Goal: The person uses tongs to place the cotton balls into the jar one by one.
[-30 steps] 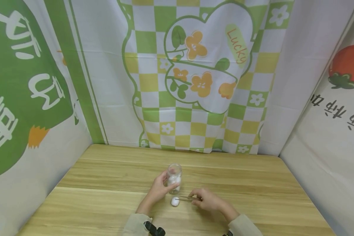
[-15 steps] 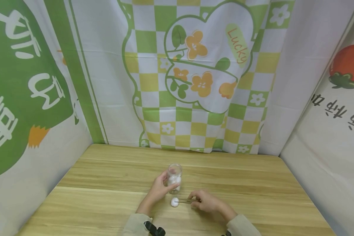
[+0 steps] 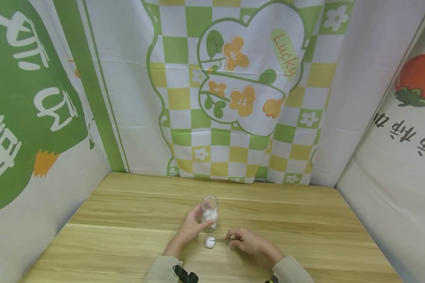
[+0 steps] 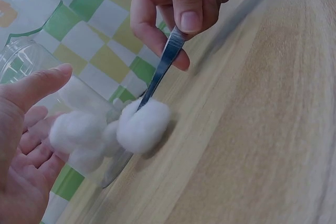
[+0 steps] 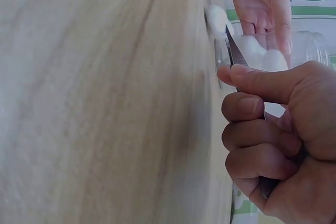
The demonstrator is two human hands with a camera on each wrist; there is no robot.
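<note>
A clear open-topped jar [image 3: 209,203] stands upright on the table, with several white cotton balls [image 4: 79,135] inside. From the left side my left hand [image 3: 190,226] holds it, thumb across the front and fingers behind. My right hand [image 3: 249,240] grips metal tweezers [image 4: 164,59] between thumb and fingers, the other fingers curled round the rear end in the right wrist view. The tips of the tweezers sink into one loose cotton ball [image 3: 210,242], which sits just in front of the jar, low over the table.
The wooden table [image 3: 145,204] spreads out on both sides of the hands. Behind it hangs a green and yellow checked curtain [image 3: 219,157]. Printed cloth walls stand at left and right. A black strap [image 3: 185,274] sits on the left sleeve.
The tweezers' prongs, spread apart a second ago, have come together at the cotton ball. My right hand has shifted slightly. The left hand and jar have stayed in place.
</note>
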